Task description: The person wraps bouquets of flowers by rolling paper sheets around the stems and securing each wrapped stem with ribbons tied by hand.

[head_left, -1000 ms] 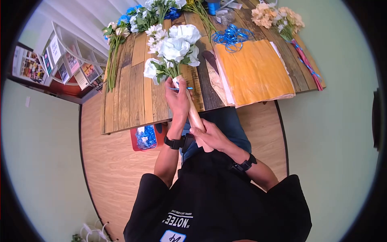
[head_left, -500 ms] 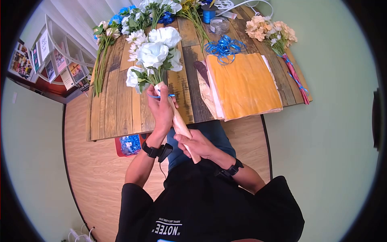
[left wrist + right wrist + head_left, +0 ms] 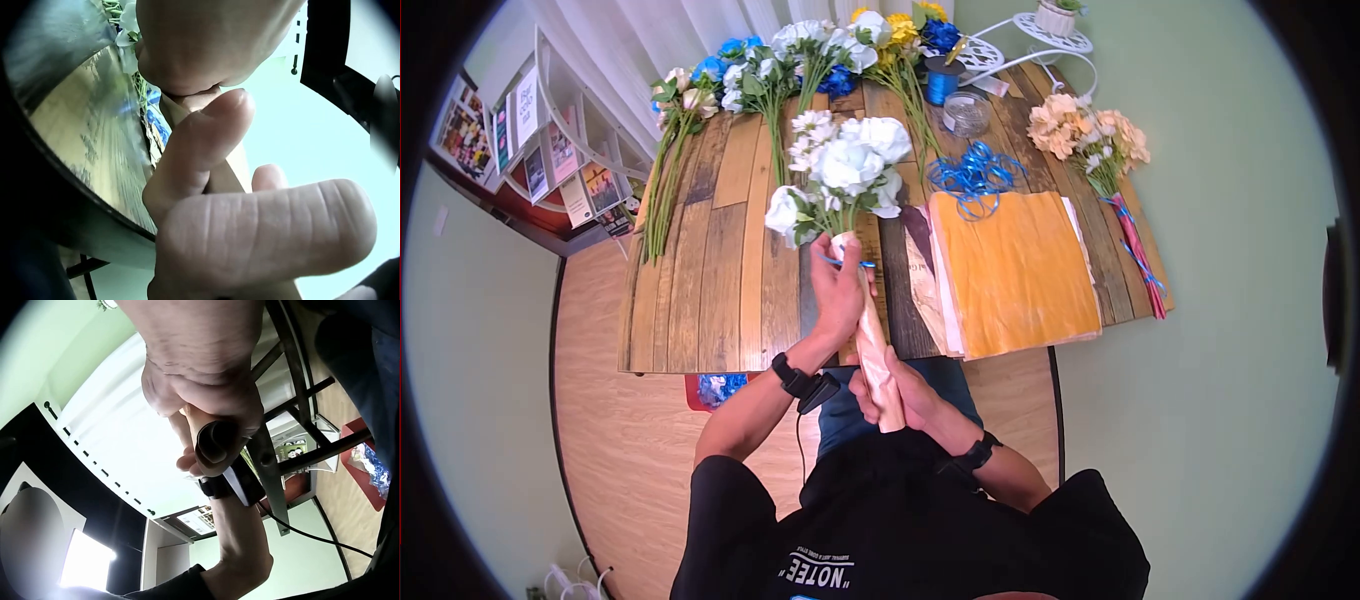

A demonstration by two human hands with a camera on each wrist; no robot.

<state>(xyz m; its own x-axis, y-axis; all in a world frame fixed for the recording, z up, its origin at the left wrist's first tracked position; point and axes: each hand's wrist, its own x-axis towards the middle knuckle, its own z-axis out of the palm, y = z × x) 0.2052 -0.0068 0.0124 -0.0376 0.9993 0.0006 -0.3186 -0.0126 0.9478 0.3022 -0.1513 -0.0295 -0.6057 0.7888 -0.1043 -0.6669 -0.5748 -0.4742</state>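
Note:
A bouquet of white artificial flowers (image 3: 850, 165) is held slightly tilted over the front of the wooden table. Its stems run into a narrow roll of pale wrapping paper (image 3: 877, 375), with a blue ribbon (image 3: 866, 264) around the neck. The left hand (image 3: 838, 295) grips that neck just below the blooms, thumb along the top. Lower down, the right hand (image 3: 910, 392) wraps around the roll near its bottom end. In the right wrist view, the open end of the paper roll (image 3: 215, 440) pokes out from the right hand's fist.
A stack of orange wrapping paper (image 3: 1015, 275) lies right of the bouquet, curled blue ribbon (image 3: 977, 178) at its back edge. Behind are loose flower stems (image 3: 775, 130), a ribbon spool (image 3: 941, 85) and a clear round container (image 3: 966, 115). A peach bouquet (image 3: 1105, 150) lies at right.
The bouquet swung left, then back right over the table, both hands keeping hold. The right thumb now lies more along the roll. The head view has tilted, so the table sits lower.

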